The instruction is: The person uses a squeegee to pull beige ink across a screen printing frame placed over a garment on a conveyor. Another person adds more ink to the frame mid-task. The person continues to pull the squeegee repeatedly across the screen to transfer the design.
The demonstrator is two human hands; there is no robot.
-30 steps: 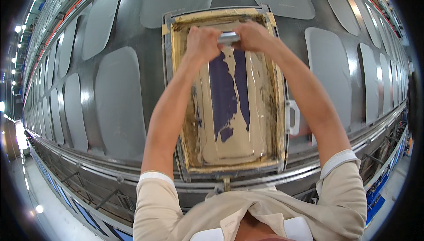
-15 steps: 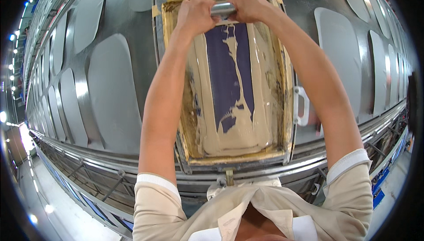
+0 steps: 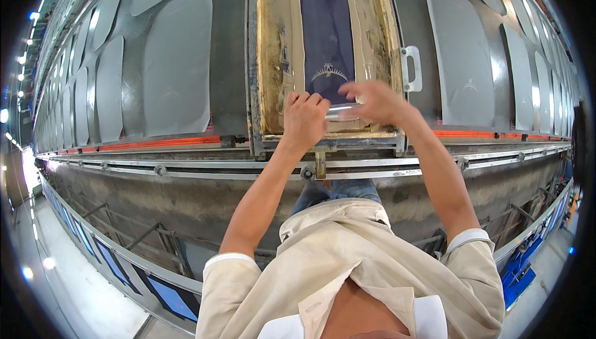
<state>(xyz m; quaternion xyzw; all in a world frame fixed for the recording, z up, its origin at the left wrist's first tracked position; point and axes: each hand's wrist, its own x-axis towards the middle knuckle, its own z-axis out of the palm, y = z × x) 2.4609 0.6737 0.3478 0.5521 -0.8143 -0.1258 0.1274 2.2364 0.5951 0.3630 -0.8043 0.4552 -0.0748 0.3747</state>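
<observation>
My left hand [image 3: 305,117] is closed around the left part of a squeegee's silver bar handle [image 3: 343,113]. At the handle's right end, my right hand [image 3: 379,104] has its fingers stretched out loosely, not wrapped round the bar; they are somewhat blurred. Both hands are over the near end of a screen-printing frame [image 3: 268,53], yellowed and stained. Its purple mesh window [image 3: 326,28] shows a pale arched crest near my hands. Beige ink [image 3: 297,47] borders the window. The squeegee's blade is hidden beneath the handle and hands.
Grey rounded panels [image 3: 180,59] lie in rows on the dark metal table, both sides of the frame. A white side handle [image 3: 411,69] sticks out from the frame's right. A metal rail [image 3: 385,170] runs along the near edge, by an orange-red strip [image 3: 149,144].
Both hands have come toward me with the squeegee, from the frame's far end to its near end. Beige ink has been cleared from the purple window. My right hand's fingers have loosened.
</observation>
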